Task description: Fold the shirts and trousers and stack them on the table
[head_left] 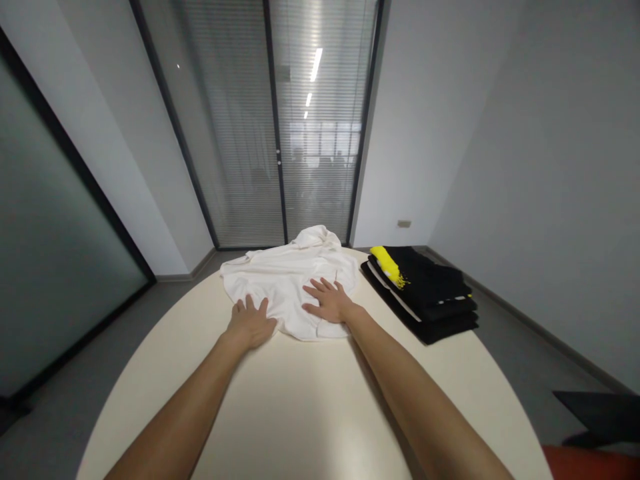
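A white garment (295, 273) lies spread and wrinkled across the far part of the table, its far end bunched up near the table's back edge. At the garment's near left edge rests my left hand (251, 323), fingers apart and palm down. My right hand (328, 300) lies flat on the garment's near right area with its fingers spread. Neither hand grips the cloth. What kind of garment it is, I cannot tell for sure; a hood or collar may be in the bunched part.
Right of the garment sits a stack of folded black clothes (425, 287) with a yellow print on the top one. All of it lies on a round cream table (295, 407). Beyond the table are a glass partition (320, 167) with blinds and grey walls. A dark and red object (595, 460) stands at lower right.
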A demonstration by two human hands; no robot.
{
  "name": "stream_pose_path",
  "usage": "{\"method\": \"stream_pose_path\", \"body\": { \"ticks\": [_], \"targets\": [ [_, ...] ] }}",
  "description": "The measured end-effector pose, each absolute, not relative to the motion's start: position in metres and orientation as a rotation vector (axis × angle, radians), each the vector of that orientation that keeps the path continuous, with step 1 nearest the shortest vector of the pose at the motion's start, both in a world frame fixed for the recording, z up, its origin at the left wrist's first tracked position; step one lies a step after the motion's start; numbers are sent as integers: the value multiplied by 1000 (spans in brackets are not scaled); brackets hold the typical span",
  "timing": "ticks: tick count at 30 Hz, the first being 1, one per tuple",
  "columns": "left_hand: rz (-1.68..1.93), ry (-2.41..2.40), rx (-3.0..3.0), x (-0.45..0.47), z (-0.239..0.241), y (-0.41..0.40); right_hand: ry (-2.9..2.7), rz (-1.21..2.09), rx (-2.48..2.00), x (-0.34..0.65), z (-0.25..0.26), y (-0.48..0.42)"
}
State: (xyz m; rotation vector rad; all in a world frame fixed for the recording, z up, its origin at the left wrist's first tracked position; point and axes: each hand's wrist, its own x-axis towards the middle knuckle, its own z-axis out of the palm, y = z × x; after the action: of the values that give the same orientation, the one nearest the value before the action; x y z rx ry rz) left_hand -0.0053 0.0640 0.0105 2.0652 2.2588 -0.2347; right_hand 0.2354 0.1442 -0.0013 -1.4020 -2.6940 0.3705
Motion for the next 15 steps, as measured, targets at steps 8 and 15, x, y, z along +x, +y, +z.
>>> {"method": "stream_pose_path", "body": {
  "ticks": [8, 15],
  "targets": [
    [-203, 2279, 2053, -15, 6, 106, -2613, 351, -1542, 231, -7, 185],
    [-175, 2289, 2066, -17, 0, 135, -2516, 325, -1620, 230, -13, 218]
  ]
}}
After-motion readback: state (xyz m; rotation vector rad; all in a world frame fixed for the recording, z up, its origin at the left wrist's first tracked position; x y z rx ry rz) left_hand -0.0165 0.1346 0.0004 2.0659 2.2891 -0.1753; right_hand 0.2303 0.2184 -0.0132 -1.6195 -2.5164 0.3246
